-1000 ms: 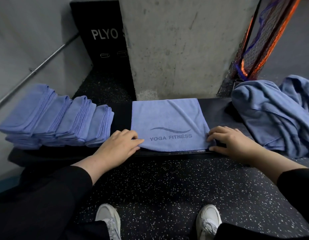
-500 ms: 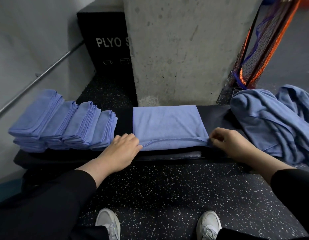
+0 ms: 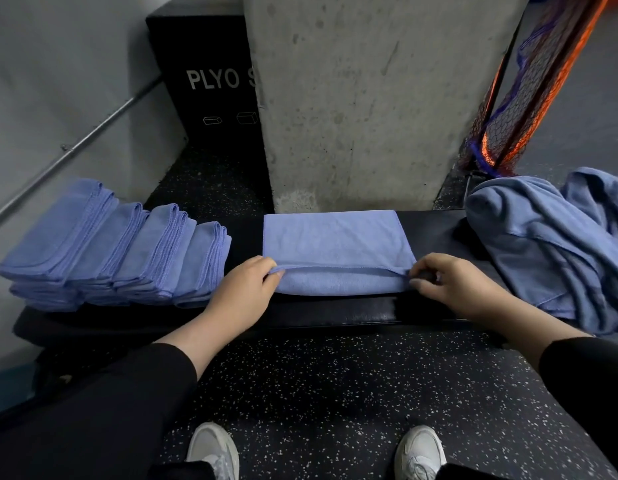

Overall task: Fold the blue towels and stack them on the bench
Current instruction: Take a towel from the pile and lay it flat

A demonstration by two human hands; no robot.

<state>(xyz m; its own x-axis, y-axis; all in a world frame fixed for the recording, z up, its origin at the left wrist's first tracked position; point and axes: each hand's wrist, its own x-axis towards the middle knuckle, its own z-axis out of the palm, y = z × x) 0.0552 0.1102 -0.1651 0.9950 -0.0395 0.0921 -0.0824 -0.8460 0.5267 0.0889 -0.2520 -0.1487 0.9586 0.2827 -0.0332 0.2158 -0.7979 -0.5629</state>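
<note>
A blue towel lies flat in the middle of the black bench, with its near edge turned up into a fold. My left hand pinches the near left corner of that fold. At the near right corner my right hand pinches the same edge. Folded blue towels stand in overlapping stacks on the bench's left end. A loose heap of unfolded blue towels covers the right end.
A concrete pillar rises just behind the bench. A black plyo box stands behind at the left, beside a wall rail. An orange net hangs at the back right. My shoes stand on speckled flooring.
Both hands have taken the towel's near edge and carried it up and away from me, so the printed end with the logo is now folded under and hidden.
</note>
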